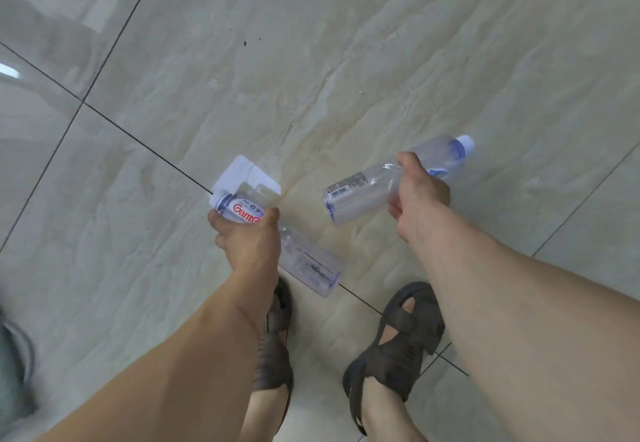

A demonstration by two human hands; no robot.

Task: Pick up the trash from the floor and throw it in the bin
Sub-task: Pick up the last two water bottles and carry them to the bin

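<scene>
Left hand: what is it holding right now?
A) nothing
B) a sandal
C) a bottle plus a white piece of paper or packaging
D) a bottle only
C: the left hand grips a clear bottle with a red-lettered label, and a white sheet sticks out of the same grip beyond the bottle's top end. The right hand holds a second bottle.

Sandalled feet (391, 344) on tiled floor (346, 60)
</scene>
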